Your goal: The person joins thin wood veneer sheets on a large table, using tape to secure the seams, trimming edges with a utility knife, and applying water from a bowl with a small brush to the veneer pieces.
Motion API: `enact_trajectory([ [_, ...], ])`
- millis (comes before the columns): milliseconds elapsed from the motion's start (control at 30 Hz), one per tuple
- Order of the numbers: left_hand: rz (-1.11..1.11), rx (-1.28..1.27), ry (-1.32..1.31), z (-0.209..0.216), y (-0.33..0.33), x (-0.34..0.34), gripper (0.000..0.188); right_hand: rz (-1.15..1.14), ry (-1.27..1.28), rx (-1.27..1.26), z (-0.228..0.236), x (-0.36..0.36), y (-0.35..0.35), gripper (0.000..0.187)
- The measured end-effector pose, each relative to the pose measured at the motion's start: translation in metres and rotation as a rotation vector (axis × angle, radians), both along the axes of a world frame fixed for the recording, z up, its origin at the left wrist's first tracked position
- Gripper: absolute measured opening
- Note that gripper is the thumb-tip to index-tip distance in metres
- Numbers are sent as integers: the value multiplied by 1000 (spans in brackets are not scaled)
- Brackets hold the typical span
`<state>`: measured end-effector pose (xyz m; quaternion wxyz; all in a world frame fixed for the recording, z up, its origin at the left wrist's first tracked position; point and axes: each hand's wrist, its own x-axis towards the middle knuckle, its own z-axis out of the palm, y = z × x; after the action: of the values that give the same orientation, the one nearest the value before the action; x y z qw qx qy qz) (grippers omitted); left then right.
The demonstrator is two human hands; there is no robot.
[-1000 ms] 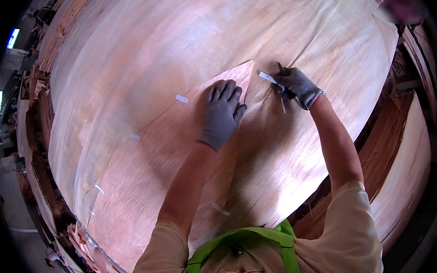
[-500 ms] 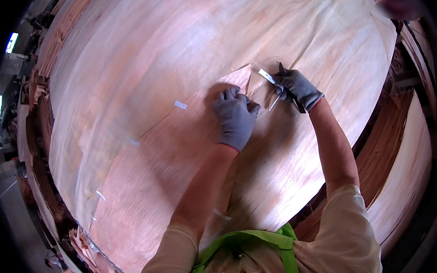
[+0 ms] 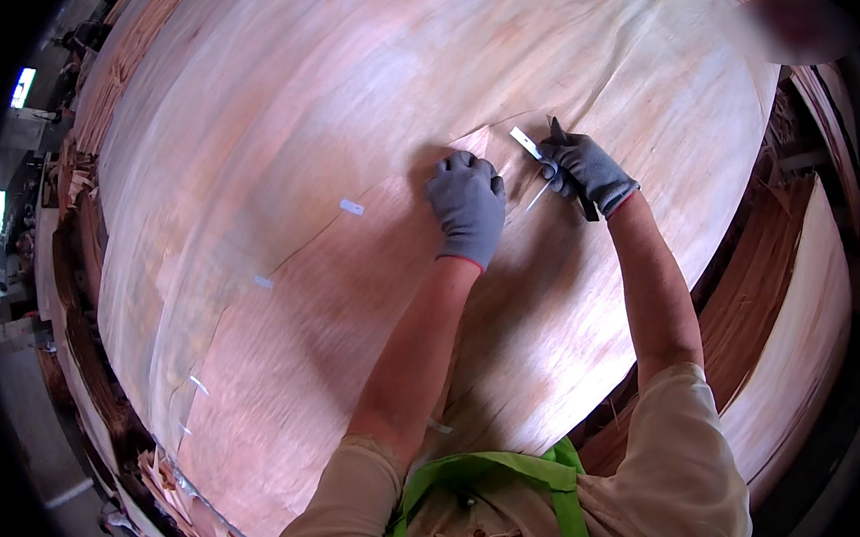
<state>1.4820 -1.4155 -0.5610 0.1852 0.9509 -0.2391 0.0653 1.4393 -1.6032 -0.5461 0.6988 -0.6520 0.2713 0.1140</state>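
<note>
A pinkish veneer piece (image 3: 277,358) with a pointed far end lies on a broad, pale wood veneer sheet (image 3: 293,93). My left hand (image 3: 466,204), in a grey glove, rests near that point with its fingers curled down; the fingertips are hidden. Just to the right, my right hand (image 3: 593,172), gloved too, is closed round a dark slim tool (image 3: 557,131) whose pointed end sticks out beyond the fingers. White tape strips (image 3: 525,142) also jut from the right hand's fingers. Small white tape pieces (image 3: 352,208) sit along the seam between the veneers.
Reddish stacked veneer (image 3: 759,289) and a pale curved sheet (image 3: 805,341) lie at the right, beyond the sheet's edge. Torn veneer scraps (image 3: 180,499) stick out at the lower left. A blurred dark red shape (image 3: 794,30) shows at the upper right.
My left hand has moved slightly farther away and turned, its fingers more bunched over the veneer. The right hand stays nearly in place with the tool and tape.
</note>
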Motion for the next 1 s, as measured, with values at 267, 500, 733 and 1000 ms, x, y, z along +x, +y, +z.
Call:
enact_trajectory([
  [267, 47, -305, -161, 3, 21, 23, 36, 18, -10, -24, -5, 1, -2, 20],
  [500, -44, -72, -51, -12, 52, 61, 16, -13, -20, -2, -8, 3, -1, 16],
  [733, -55, -146, -204, -13, 29, 52, 24, 6, 20, 15, -6, 8, -2, 15],
  [1000, -86, -6, -64, -9, -2, 29, 30, -20, -8, 47, -8, 7, -2, 14],
])
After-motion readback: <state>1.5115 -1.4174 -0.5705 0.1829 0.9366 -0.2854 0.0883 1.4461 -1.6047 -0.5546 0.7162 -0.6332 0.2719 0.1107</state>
